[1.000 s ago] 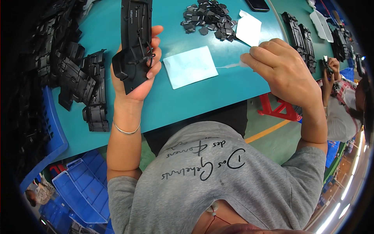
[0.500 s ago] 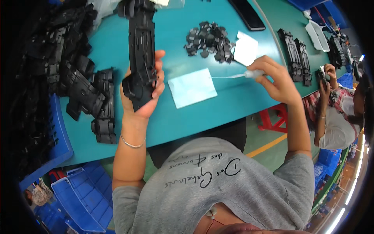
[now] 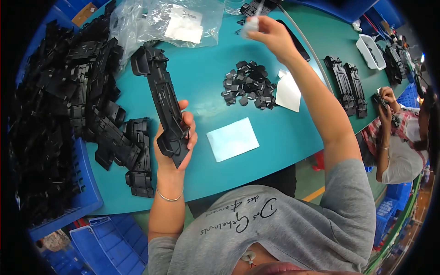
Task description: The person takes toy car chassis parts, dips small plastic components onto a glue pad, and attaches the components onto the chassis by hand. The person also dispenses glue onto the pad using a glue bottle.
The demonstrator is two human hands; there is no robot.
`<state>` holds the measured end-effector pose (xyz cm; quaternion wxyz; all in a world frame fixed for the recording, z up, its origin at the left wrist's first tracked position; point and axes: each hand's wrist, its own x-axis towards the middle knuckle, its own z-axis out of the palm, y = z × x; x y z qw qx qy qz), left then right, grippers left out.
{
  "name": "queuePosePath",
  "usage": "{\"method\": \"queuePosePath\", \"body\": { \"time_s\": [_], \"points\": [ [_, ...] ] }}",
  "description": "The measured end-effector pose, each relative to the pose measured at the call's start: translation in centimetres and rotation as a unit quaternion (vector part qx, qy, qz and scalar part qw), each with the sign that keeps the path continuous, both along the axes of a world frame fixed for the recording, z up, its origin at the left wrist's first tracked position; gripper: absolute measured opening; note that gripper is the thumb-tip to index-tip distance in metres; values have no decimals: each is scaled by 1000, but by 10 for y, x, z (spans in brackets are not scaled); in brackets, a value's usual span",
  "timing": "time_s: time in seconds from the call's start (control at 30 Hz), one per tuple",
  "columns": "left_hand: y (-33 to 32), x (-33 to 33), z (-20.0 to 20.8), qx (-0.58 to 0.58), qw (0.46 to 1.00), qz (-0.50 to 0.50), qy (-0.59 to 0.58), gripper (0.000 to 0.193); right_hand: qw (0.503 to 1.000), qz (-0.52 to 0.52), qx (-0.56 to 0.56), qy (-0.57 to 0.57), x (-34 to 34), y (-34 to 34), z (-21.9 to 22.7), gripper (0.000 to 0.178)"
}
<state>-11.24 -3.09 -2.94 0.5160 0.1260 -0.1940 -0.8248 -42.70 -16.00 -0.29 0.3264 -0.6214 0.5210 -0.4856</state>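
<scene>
My left hand (image 3: 176,142) is wrapped round the lower end of a long black plastic molded part (image 3: 165,94), which it holds raised above the table. My right hand (image 3: 270,36) reaches to the far edge, its fingers closed round a small translucent squeeze bottle (image 3: 250,28) with a thin nozzle. A pale blue-white pad (image 3: 233,140) lies flat before me. Beyond it rests a heap of small black pieces (image 3: 249,85), and beside the heap a white card (image 3: 288,93).
More long black parts (image 3: 64,91) are piled at the left, partly over a blue crate (image 3: 89,188). Clear plastic bags (image 3: 156,20) lie at the back. A black phone (image 3: 298,43) is behind my right forearm. Rightward are a white tray (image 3: 370,51) and a co-worker's hands (image 3: 387,98).
My right hand has carried the bottle from beside the pad to the far edge of the table. The black part in my left hand has tilted leftward at its top. The view has shifted.
</scene>
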Motion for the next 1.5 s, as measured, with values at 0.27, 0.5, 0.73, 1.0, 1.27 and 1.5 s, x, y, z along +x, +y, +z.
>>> {"method": "queuePosePath", "body": {
  "time_s": [0.27, 0.5, 0.73, 1.0, 1.27, 1.5],
  "points": [
    [-3, 5, 2, -13, 1000, 13, 8, 41, 972, -93, -41, 210, 31, -72, -33, 40],
    [-2, 5, 5, -17, 1000, 2, 19, 41, 988, -13, 32, 151, 3, -29, 11, 49],
    [0, 5, 4, -39, 999, -11, 22, 43, 908, -17, -78, 410, 0, 105, -15, 22],
    [0, 6, -5, -47, 998, -39, 22, 44, 894, -38, -52, 443, 4, 109, -16, 7],
    [-2, 8, -1, -56, 998, -27, 20, 46, 905, 22, -32, 423, 0, 111, -7, 11],
    [-2, 7, 1, -65, 997, -16, 25, 46, 979, -24, 23, 200, -4, 110, -10, 13]
  ]
}}
